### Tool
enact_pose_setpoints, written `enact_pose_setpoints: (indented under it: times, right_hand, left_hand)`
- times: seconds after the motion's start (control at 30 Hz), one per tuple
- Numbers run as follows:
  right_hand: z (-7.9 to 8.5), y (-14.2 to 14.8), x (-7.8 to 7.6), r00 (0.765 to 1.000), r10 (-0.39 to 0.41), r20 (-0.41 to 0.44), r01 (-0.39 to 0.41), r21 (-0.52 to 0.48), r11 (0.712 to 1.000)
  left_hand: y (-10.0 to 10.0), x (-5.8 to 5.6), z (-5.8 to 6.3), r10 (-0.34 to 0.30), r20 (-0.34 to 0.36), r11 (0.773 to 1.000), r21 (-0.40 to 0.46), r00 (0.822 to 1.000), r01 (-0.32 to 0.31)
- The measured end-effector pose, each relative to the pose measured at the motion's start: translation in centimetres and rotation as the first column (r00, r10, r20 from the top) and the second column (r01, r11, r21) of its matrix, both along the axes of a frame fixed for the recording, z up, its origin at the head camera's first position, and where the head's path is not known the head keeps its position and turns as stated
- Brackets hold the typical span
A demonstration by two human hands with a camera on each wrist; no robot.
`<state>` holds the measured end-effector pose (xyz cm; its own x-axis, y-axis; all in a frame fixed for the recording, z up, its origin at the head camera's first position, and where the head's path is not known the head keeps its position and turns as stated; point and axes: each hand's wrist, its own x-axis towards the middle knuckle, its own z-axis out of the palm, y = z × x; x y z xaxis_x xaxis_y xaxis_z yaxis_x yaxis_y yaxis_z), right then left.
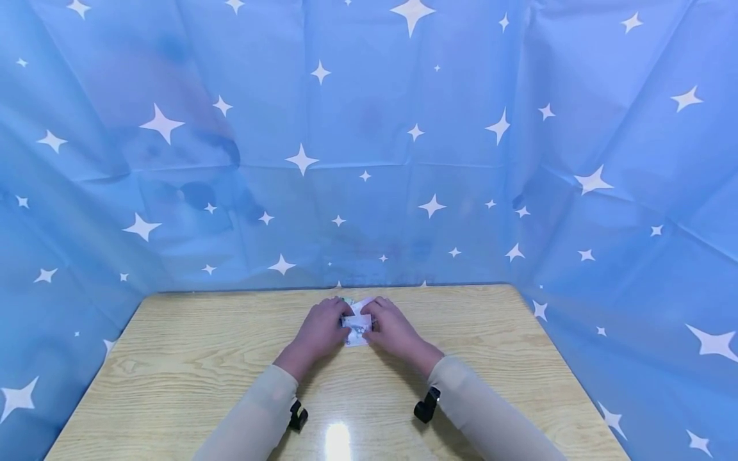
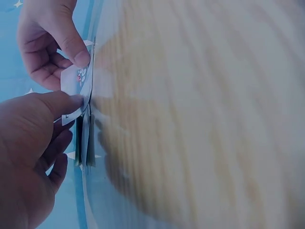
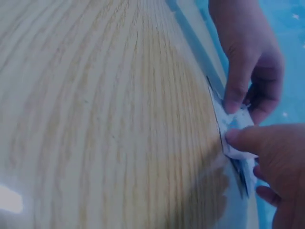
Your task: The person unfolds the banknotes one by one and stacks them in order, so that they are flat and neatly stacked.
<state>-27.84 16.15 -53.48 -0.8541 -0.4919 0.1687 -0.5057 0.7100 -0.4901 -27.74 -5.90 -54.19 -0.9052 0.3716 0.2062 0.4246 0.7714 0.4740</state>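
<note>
A small white printed card (image 1: 359,322) is held between my two hands, close to the far edge of the table. My left hand (image 1: 324,328) pinches its left side, the thumb (image 2: 71,102) lying on the near face. On the other side my right hand (image 1: 398,331) grips it with thumb and curled fingers. In the left wrist view the card (image 2: 71,83) looks slightly bent and bears small red and dark marks. Thin flat pieces (image 2: 85,143), some with greenish edges, show below it beside my left fingers. What is printed on them is too small to read.
The wood-grain table (image 1: 219,371) stretches out on both sides of the hands. Behind it hangs a blue cloth (image 1: 369,224) with white stars, also draped along both sides. Black wrist devices (image 1: 426,404) sit under the sleeves. A bright reflection lies on the near tabletop.
</note>
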Motion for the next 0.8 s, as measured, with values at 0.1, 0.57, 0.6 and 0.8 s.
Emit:
enact_pose_setpoints:
  times: [0.1,0.57,0.6,0.8]
  right_hand:
    - [-0.1,0.0,0.1,1.000,-0.005,0.016,0.006,-0.062,0.998]
    - [1.1,0.4,1.2,0.989,-0.054,0.140,0.093,-0.290,0.952]
    - [1.2,0.4,1.3,0.988,-0.052,0.145,0.095,-0.304,0.948]
    - [1.7,0.4,2.1,0.978,-0.058,0.201,0.140,-0.422,0.896]
  left_hand:
    - [0.0,0.0,0.0,-0.016,0.015,0.998,0.057,1.000,0.015]
    - [-0.7,1.0,1.3,-0.051,0.197,0.929,0.368,0.979,-0.026]
    - [-0.7,1.1,1.4,-0.056,0.208,0.919,0.392,0.977,-0.030]
    - [-1.1,1.3,2.3,-0.063,0.265,0.862,0.501,0.962,-0.082]
